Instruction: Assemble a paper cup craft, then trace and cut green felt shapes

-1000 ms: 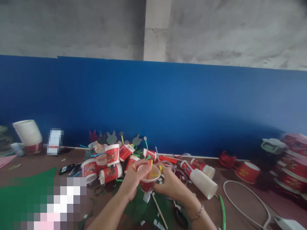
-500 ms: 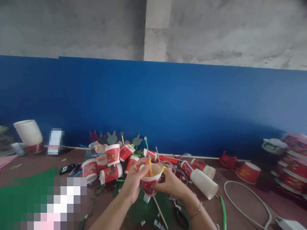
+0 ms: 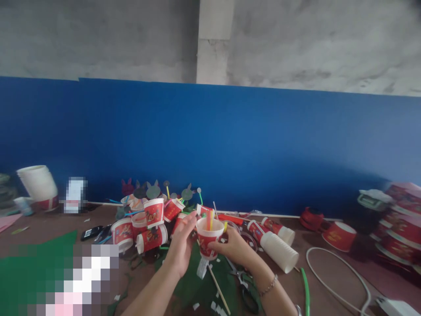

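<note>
Cup [image 3: 204, 246], red and white-rimmed, is held roughly upright at our twelve o'clock, pinched between the thumb and fingers of our right hand [image 3: 234, 246]. Our left hand [image 3: 180, 246] is loose, fingers extended, at the cup's nine o'clock; we cannot tell whether it touches. A yellow-orange straw [image 3: 209, 224] stands inside; a yellow end [image 3: 225, 226] shows outside, toward two. We seem to be placing the straw; the next move calls for a steady right hold. Red cups [image 3: 153, 213] heap at ten, white cups [image 3: 279, 252] nest at three.
</note>
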Motion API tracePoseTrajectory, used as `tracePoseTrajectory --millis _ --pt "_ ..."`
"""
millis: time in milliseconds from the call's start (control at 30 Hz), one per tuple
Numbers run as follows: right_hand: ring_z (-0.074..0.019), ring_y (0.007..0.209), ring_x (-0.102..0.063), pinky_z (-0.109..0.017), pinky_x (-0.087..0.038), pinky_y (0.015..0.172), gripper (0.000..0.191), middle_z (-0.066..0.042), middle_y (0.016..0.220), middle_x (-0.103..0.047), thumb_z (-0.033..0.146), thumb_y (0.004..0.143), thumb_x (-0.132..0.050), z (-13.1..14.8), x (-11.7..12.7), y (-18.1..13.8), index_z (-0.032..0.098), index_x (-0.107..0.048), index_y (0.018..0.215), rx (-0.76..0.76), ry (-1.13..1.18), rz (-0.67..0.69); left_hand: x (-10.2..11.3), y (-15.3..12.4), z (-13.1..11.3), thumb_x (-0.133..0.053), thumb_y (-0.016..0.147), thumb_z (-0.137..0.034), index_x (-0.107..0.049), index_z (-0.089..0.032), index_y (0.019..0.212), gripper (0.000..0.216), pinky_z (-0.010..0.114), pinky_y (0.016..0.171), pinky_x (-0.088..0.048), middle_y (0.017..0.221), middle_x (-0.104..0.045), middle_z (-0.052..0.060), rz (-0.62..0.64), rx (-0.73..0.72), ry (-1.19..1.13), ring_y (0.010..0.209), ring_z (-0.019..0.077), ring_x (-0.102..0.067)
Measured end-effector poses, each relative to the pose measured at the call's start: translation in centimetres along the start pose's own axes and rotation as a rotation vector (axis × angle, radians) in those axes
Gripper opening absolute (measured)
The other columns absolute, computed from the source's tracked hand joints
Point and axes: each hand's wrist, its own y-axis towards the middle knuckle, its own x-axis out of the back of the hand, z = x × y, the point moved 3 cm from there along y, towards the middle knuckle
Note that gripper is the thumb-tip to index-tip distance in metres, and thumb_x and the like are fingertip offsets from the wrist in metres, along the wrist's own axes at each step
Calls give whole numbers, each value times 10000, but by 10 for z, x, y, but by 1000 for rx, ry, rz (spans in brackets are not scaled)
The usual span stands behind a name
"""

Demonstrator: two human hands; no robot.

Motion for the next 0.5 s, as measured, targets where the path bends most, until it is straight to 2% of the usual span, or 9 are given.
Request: tracePoseTrajectory --millis 133,200,367,500 --pt "-258 843 -639 -352 -489 768 339 -82 898 -713 248 629 -701 -34 9 8 114 -658 938 -118 -16 -174 10 8 5 -684 718 -360 -628 -207 967 298 265 752 -443 945 -648 27 -99 -13 -5 910 169 -594" --pt "-256 828 -643 -347 -493 758 369 -86 888 -715 247 620 -707 -48 10 11 105 -649 956 -136 2 -193 14 12 9 -658 739 -337 -629 -206 922 227 266 761 -444 964 -646 28 -136 22 4 896 161 -596" --pt "-258 873 -637 -366 -480 810 420 -88 938 -710 216 575 -732 -68 1 13 105 -631 967 -157 -3 -179 23 17 18 -560 791 -223 -615 -187 872 104 277 795 -449 947 -646 54 -252 117 22 882 155 -605" --pt "-261 855 -645 -381 -496 778 417 -89 926 -708 249 592 -727 -74 -3 12 108 -598 963 -195 43 -142 28 19 19 -538 792 -200 -609 -174 871 110 303 839 -436 991 -653 83 -275 169 55 941 177 -606"
